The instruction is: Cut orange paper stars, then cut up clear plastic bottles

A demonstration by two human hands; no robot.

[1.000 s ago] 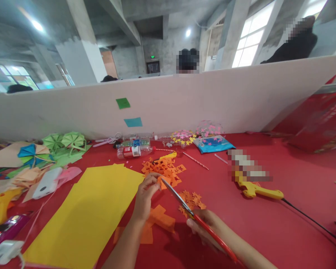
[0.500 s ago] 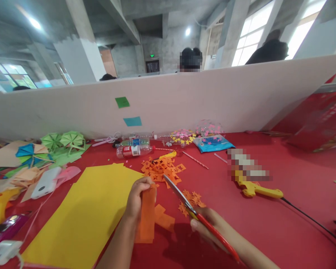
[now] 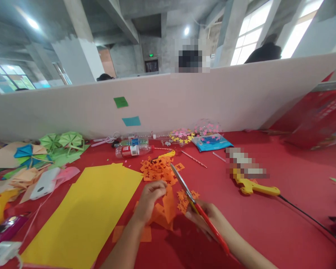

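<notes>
My left hand point(image 3: 151, 200) pinches the top of an orange paper strip point(image 3: 169, 207) that hangs over the table. My right hand point(image 3: 205, 215) is closed round red-handled scissors point(image 3: 183, 183), whose blades point up and away to the left, close together. Behind the blades is a small heap of orange paper stars point(image 3: 186, 198). Farther back sits a pile of orange scraps point(image 3: 156, 168) with star-shaped holes. Flat orange pieces point(image 3: 144, 234) lie partly hidden beneath my left wrist.
Large yellow sheets point(image 3: 84, 209) cover the table left of my hands. A plastic bottle point(image 3: 128, 151) and a blue packet point(image 3: 212, 142) lie at the back by the white partition point(image 3: 162, 101). On the right is a yellow glue gun point(image 3: 257, 188) with a black cord.
My left hand has moved right and tilted the strip. Orange pieces now lie on the table under my left wrist. The scissors have shifted slightly, still in my right hand.
</notes>
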